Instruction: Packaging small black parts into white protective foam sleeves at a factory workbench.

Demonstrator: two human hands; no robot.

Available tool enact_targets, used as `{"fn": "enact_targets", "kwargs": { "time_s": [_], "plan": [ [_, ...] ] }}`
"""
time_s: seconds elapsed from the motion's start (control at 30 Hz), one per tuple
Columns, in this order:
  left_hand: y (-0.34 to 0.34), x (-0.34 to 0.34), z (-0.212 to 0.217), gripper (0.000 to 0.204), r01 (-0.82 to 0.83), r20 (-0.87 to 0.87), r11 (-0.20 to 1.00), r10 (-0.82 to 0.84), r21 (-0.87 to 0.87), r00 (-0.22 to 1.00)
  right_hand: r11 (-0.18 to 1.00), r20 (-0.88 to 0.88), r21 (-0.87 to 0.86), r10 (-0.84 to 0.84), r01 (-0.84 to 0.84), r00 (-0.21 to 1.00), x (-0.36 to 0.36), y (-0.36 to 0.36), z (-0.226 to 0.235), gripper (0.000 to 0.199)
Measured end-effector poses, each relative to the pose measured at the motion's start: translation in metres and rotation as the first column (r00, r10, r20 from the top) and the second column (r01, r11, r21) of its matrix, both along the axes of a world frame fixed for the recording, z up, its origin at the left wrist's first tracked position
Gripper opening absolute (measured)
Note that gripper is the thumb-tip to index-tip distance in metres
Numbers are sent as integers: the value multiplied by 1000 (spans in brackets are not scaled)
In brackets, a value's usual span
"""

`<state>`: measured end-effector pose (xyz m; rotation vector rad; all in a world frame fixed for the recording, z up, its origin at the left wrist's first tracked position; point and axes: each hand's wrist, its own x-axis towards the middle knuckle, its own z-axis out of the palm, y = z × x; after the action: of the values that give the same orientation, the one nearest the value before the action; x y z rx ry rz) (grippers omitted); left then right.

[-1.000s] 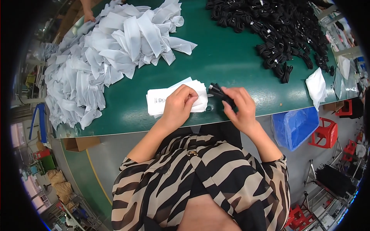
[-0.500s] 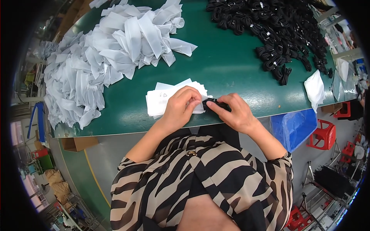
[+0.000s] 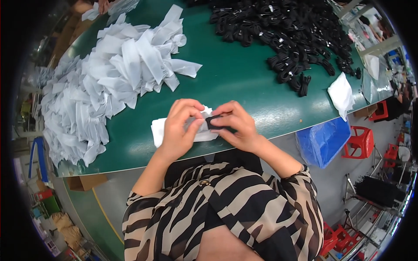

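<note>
My right hand is closed around a bundled black cable, its end pointing left toward the bags. My left hand is curled over a stack of flat white bags near the table's front edge. Its thumb and fingers pinch the opening of a top bag, right at the cable's end. Whether the cable tip is inside the bag or only against its mouth, I cannot tell. Part of the stack is hidden under my left hand.
A large heap of filled white bags covers the green table's left side. Coiled black cables lie piled at the far right. A crumpled white bag hangs over the right edge, above a blue-lined bin. Another person's hand shows at the far left.
My right hand has brought the cable against the bag opening, its fingers now bent over it. My left hand has opened slightly at the bag. The whole view has shifted.
</note>
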<state>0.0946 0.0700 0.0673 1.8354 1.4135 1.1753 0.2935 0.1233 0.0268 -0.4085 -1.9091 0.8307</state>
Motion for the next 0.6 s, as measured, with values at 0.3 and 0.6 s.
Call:
{"fn": "enact_targets", "kwargs": {
  "time_s": [0.3, 0.6],
  "plan": [
    [20, -14, 12, 6, 44, 338, 995, -10, -91, 941, 988, -79, -154, 5, -17, 997, -23, 10, 23, 29],
    [35, -37, 29, 16, 43, 600, 988, 57, -151, 798, 976, 25, -14, -217, 218, 976, -5, 41, 33, 14]
  ]
}}
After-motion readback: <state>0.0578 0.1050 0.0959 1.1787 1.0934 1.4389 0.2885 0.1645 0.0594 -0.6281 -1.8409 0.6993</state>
